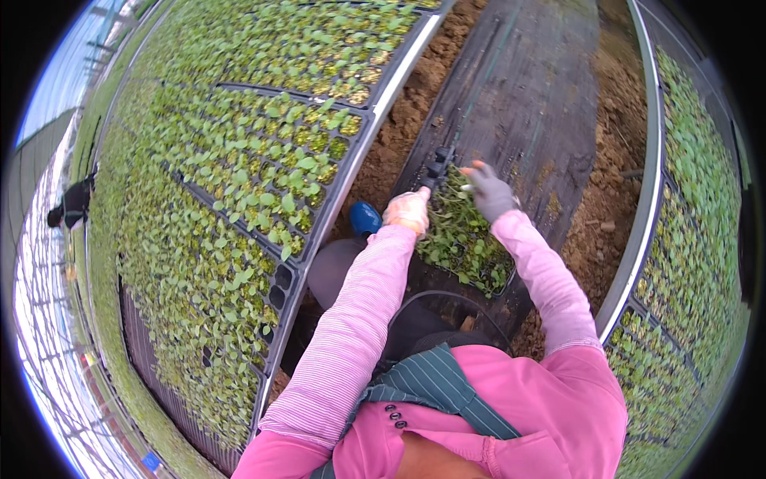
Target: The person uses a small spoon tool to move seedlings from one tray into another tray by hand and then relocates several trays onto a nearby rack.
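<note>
A black cell tray of green seedlings (470, 251) lies on the dark ground cover between two benches. My left hand (408, 211), in a pale thin glove, is at the tray's left edge, its fingers pointing at a black plastic part (438, 166) with empty cells; whether it grips the tray is hidden. Over the tray's far right part is my right hand (489, 190), in a grey glove with bare orange-looking fingertips. Those fingers are bent near the leaves and slightly blurred; I cannot tell whether they hold a seedling.
Seedling trays (257, 161) cover the left bench, bordered by a metal rail (344, 185). More trays (688, 257) fill the right bench behind its rail (649, 161). A blue shoe (365, 218) is beside my left hand. Another person (75, 200) is at the far left.
</note>
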A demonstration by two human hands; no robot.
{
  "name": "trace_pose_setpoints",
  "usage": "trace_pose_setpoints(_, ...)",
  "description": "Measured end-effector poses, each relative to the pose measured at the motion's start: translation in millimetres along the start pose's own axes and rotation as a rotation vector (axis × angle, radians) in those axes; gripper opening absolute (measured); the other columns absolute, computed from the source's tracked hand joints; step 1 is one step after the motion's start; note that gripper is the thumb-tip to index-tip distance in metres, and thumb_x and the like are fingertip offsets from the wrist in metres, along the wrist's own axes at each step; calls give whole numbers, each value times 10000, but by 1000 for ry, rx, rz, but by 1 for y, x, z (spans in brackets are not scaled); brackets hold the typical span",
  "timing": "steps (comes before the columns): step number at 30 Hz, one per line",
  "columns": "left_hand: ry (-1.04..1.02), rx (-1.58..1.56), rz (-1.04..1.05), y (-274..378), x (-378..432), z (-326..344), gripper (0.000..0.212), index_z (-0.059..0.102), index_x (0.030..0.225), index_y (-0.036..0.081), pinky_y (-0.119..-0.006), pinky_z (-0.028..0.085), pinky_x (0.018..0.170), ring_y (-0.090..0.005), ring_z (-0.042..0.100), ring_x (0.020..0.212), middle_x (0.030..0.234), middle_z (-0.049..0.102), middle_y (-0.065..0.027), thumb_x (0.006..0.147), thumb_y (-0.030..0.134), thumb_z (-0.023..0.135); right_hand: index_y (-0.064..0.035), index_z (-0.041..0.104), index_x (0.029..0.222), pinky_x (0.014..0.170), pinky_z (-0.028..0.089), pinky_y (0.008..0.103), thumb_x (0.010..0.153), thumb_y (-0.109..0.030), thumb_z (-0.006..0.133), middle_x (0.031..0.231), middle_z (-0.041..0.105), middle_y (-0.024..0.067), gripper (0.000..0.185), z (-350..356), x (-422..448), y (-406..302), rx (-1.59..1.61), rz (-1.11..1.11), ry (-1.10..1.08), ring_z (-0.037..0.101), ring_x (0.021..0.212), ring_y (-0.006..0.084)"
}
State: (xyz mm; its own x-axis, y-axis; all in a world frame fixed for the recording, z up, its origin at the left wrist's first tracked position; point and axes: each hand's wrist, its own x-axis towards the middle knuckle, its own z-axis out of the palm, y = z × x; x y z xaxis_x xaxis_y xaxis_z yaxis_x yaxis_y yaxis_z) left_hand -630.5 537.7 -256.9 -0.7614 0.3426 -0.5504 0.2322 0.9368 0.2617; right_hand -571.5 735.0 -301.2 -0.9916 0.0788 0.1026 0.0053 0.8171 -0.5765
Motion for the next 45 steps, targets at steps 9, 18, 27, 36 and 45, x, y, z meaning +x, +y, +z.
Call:
trace_pose_setpoints(9, -74, -21, -68, 1, 7, -6, 316, 483, 1225, 113, -435, 470, 851, -315, 575, 1051, 1114, 596, -136, 927, 200, 423, -118, 608, 939, 711, 474, 420, 767, -138, 563, 929, 599, 111, 179, 22, 137, -31, -217, -331, -480, 602, 838, 337)
trace_pose_setpoints(18, -54, -118, -117, -2, 13, -14, 417, 434, 1272, 77, -416, 488, 822, -302, 592, 1013, 1101, 602, -106, 865, 117, 517, -95, 631, 870, 688, 455, 342, 683, -124, 626, 797, 619, 116, 188, 23, 139, 29, 124, 8, -534, 605, 773, 266)
trace_pose_setpoints(27, 364, -274, 134, 28, -8, -53, 454, 417, 1223, 39, -406, 491, 800, -332, 592, 955, 1082, 547, -223, 772, 53, 470, -60, 626, 779, 637, 479, 385, 814, -263, 526, 721, 623, 103, 229, 91, 145, 40, -335, -245, -256, 603, 681, 292)
trace_pose_setpoints(36, 282, -708, 784, -64, -174, -126, 445, 481, 1193, -13, -373, 451, 854, -295, 573, 996, 1081, 568, -203, 772, 129, 501, -94, 576, 1083, 785, 444, 476, 811, -279, 563, 1044, 576, 232, 329, 123, 149, -6, -12, 18, -218, 558, 940, 419)
trace_pose_setpoints(45, 495, -1480, 371, -185, -369, -53, 393, 482, 1254, 3, -332, 429, 931, -200, 569, 1024, 1165, 568, -134, 875, 101, 505, 23, 598, 1015, 742, 452, 297, 904, -325, 538, 866, 650, 152, 371, 38, 64, -9, 271, 55, -13, 577, 793, 162)
